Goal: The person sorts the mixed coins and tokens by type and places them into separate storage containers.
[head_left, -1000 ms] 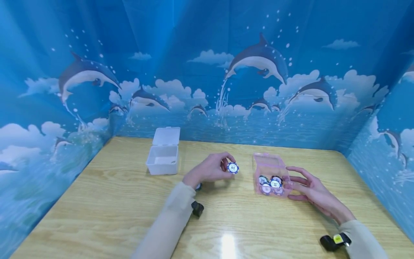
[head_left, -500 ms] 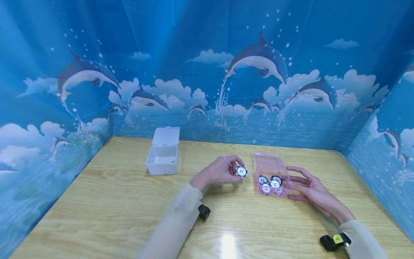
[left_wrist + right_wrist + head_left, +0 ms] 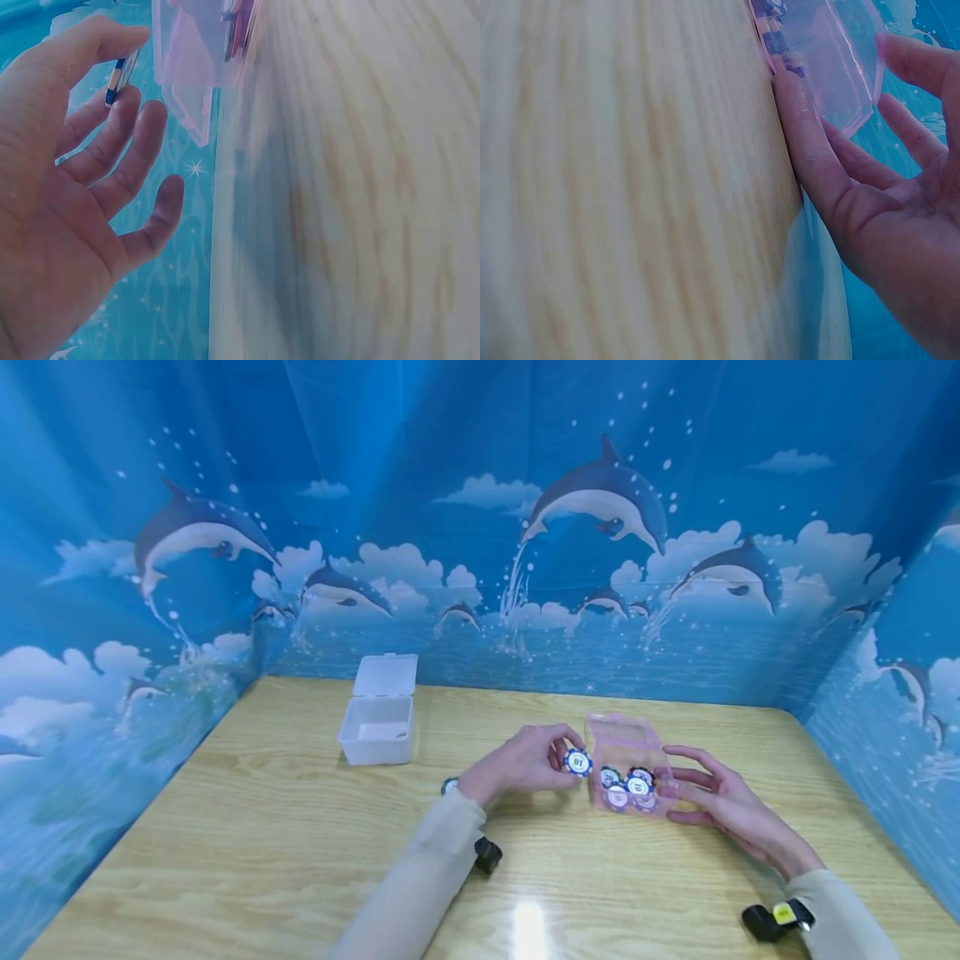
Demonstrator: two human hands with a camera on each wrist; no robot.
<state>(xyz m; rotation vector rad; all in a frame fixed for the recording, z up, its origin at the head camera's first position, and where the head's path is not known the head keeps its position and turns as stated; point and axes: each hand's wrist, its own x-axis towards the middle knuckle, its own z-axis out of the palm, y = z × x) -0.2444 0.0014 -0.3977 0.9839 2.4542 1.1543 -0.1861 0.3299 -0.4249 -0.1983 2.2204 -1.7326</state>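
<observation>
My left hand (image 3: 525, 762) pinches a blue-and-white poker chip (image 3: 578, 762), face up and marked 10, at the left side of a pink see-through box (image 3: 628, 754). In the left wrist view the chip (image 3: 122, 75) stands edge-on between thumb and fingertips, the other fingers spread. Several poker chips (image 3: 637, 787) marked 10 and 20 lie inside the pink box, whose lid is tipped back. My right hand (image 3: 731, 806) rests against the box's right side, fingers extended; in the right wrist view its fingertips touch the pink wall (image 3: 832, 67).
A white plastic box (image 3: 377, 752) with its lid up stands at the back left of the wooden table (image 3: 247, 827). Another chip (image 3: 449, 786) lies partly hidden behind the left wrist. A blue dolphin curtain (image 3: 480, 543) encloses the table's back and sides.
My left hand has moved right with the chip, from mid-table to the pink box's left edge. The chip behind the left wrist is showing again. My right hand and both boxes stay put.
</observation>
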